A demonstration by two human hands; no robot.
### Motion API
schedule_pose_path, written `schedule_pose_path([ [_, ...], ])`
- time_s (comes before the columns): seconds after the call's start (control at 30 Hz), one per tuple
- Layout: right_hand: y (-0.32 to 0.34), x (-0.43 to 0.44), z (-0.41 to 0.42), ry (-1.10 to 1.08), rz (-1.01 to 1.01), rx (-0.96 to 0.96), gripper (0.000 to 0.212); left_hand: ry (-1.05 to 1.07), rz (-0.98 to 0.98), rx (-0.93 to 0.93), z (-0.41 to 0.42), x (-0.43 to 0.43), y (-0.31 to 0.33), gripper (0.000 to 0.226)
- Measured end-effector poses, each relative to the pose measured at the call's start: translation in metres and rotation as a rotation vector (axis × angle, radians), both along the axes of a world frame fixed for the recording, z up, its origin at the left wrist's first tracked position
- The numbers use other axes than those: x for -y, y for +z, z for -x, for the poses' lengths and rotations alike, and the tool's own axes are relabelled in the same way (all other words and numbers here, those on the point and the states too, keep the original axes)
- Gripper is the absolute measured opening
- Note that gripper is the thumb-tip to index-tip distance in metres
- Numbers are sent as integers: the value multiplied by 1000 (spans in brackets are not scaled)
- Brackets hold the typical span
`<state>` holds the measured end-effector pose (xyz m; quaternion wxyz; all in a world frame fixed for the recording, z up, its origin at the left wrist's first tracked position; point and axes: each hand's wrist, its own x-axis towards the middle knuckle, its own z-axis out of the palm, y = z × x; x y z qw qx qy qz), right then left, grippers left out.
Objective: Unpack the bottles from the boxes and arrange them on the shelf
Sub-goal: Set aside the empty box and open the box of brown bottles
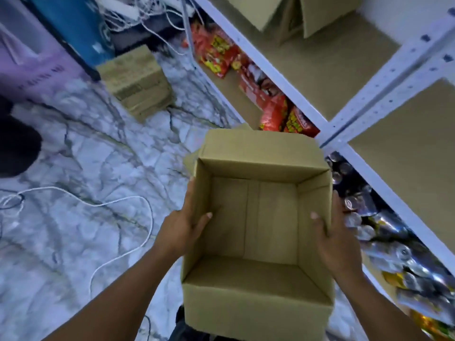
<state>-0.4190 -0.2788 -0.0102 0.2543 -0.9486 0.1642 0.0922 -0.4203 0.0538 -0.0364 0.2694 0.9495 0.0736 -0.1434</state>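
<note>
An open brown cardboard box is held up in front of me, its flaps open and nothing inside. My left hand grips its left wall, thumb over the rim and fingers outside. My right hand grips the right wall the same way. The white metal shelf runs along the right side. Its lower level holds red snack packets and several shiny cans or bottles. No bottle shows in the box.
A closed cardboard box sits on the marble-pattern floor at the upper left. White cables trail across the floor. More cardboard boxes stand on the upper shelf board. A blue object and a dark shape lie at the left.
</note>
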Motion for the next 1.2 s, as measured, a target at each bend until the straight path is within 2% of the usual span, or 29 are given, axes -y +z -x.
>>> schedule_pose_path([
  [0.3,16,-179,-59,391,20,3,74,362,-21,0,60,-158,23,94],
  [0.63,5,-351,-83,603,18,-42,75,564,-46,-7,108,-305,20,94],
  [0.73,0,-384,-102,643,17,-30,70,584,-67,-10,98,-334,13,95],
  [0.9,-16,-437,-152,663,12,-32,74,625,-65,-20,55,-377,-6,95],
  [1.07,-65,-484,-211,726,5,-39,74,650,-58,-56,7,-422,-51,96],
  [1.2,-123,-527,-266,752,41,-115,74,695,-33,-80,-42,-457,-103,97],
])
